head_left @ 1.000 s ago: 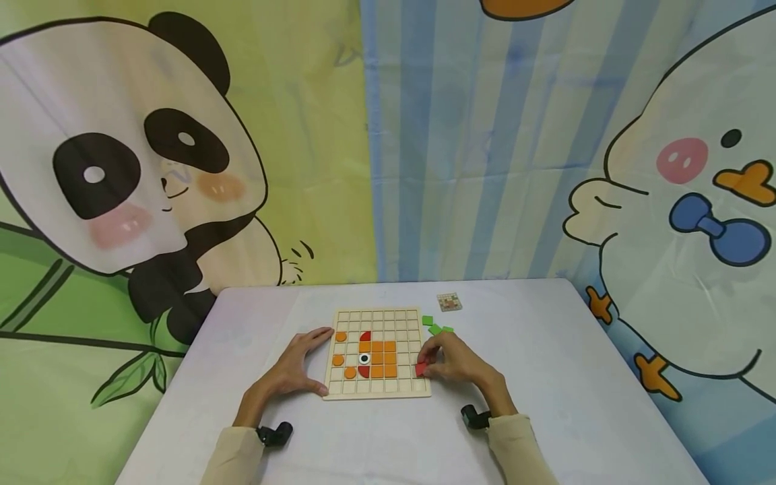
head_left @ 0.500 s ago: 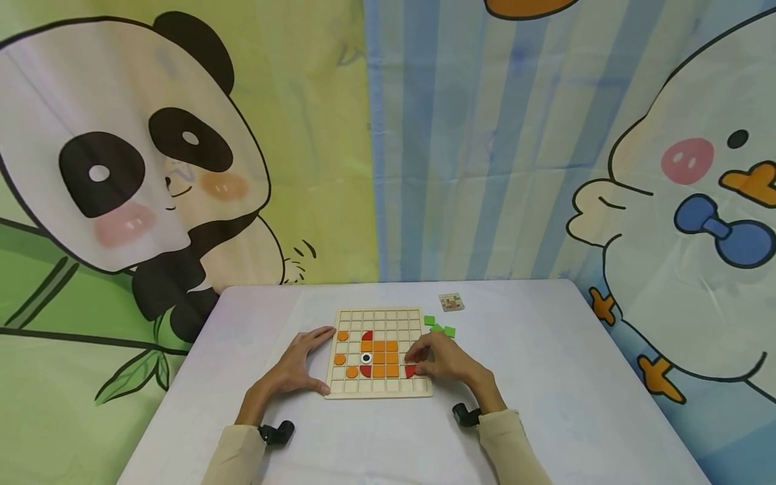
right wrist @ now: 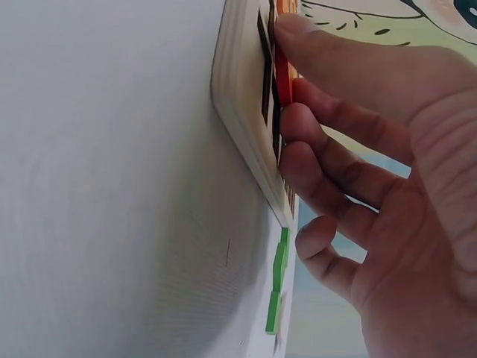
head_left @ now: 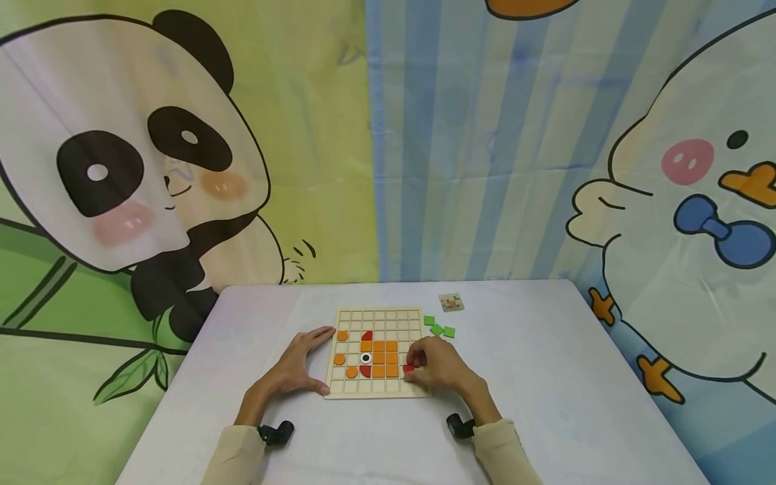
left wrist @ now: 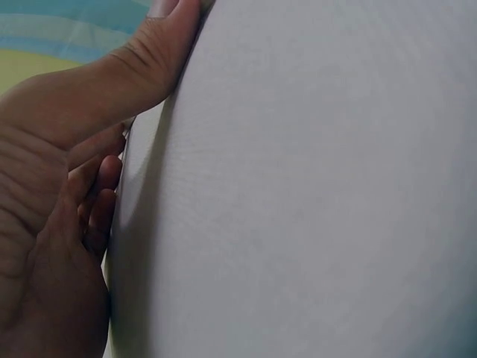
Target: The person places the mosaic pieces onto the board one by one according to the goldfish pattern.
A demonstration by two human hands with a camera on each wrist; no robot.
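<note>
A square wooden grid board [head_left: 378, 389] lies on the table, bearing orange square tiles [head_left: 378, 359], orange discs [head_left: 339, 360], red quarter-round tiles [head_left: 367, 335] and a white tile with a black eye dot [head_left: 366, 358]. My left hand [head_left: 295, 364] is spread at the board's left edge, its thumb by the near corner and its fingertips farther up. At the board's right side my right hand [head_left: 445, 364] pinches a red tile [head_left: 408, 368] low over the cells. In the right wrist view, thumb and fingers are on this red tile [right wrist: 283, 74], whose full shape is hidden.
Several green tiles [head_left: 437, 330] lie on the white table [head_left: 564, 377] just beyond the board's right edge. Farther back is a small pattern card [head_left: 451, 302]. Printed curtains [head_left: 327, 168] hang behind the table.
My right hand has moved left with the red tile, from the board's right edge to cells nearer the orange squares. My left hand stays at the board's left edge.
</note>
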